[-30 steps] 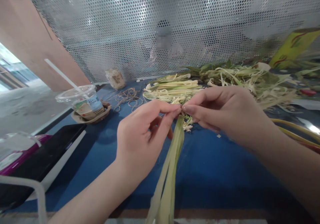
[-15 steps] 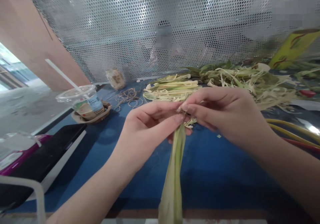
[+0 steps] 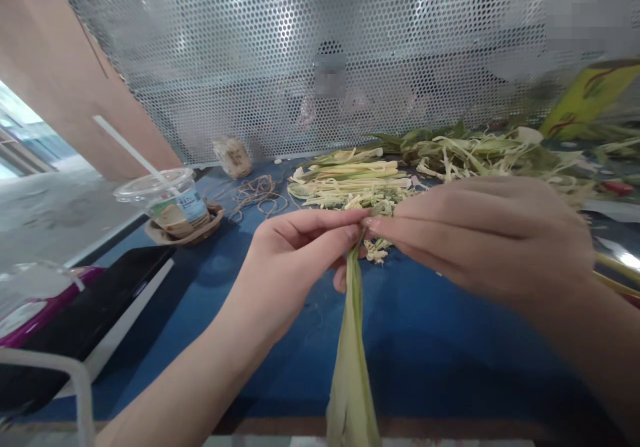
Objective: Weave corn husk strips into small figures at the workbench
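A long pale green husk strip [image 3: 353,354] hangs down past the table's front edge. Its gathered top is pinched between the thumb and fingers of my left hand [image 3: 300,254]. My right hand [image 3: 480,234] is closed at the same spot, its fingertips meeting my left fingertips; the small bit they pinch is mostly hidden. Just behind the fingers lie small cream flower-like pieces [image 3: 376,251] and a pile of flat husk strips [image 3: 350,172].
On the left are a plastic cup [image 3: 175,204] with a straw, in a shallow holder, a black case [image 3: 85,320] and loose twine [image 3: 257,195]. Loose husks [image 3: 480,154] lie at the back right, before a perforated metal screen [image 3: 250,67].
My right hand has turned so its back shows more, and has shifted slightly right. The strip's lower end has swung a little to the right. My left hand has barely moved.
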`<state>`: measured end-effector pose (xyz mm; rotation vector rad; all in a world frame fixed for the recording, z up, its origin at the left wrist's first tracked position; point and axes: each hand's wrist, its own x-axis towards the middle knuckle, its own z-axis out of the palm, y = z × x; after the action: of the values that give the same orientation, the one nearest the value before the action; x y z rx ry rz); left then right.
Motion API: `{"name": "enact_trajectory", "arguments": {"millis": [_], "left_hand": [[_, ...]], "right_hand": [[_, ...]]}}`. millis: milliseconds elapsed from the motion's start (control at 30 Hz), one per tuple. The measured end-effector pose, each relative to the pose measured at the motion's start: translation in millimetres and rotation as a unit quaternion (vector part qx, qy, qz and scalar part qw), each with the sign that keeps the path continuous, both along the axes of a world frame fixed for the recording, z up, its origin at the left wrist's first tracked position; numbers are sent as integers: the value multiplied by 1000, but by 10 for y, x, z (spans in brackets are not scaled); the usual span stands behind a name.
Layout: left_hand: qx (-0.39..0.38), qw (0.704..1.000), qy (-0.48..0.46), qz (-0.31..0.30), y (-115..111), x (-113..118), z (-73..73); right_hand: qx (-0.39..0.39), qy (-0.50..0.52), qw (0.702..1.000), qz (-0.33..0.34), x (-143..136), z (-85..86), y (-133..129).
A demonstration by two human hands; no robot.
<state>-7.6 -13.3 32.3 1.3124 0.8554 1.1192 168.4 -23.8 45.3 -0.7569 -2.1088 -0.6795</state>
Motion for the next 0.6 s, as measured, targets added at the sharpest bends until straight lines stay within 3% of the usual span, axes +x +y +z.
{"name": "enact_trajectory", "arguments": {"millis": [133, 233, 433, 600], "left_hand": [[13, 1000, 4, 14, -3, -2, -13], [26, 999, 4, 25, 0, 16, -17], [29, 999, -12, 39, -8, 28, -22], [63, 996, -16, 53, -44, 10, -21]], "right_hand": [[57, -69, 995, 35, 21, 7, 2], [66, -56, 994, 62, 35, -12, 15], [-64, 22, 997, 38, 12, -9, 4], [-96, 113, 987, 58, -72, -20, -9]]}}
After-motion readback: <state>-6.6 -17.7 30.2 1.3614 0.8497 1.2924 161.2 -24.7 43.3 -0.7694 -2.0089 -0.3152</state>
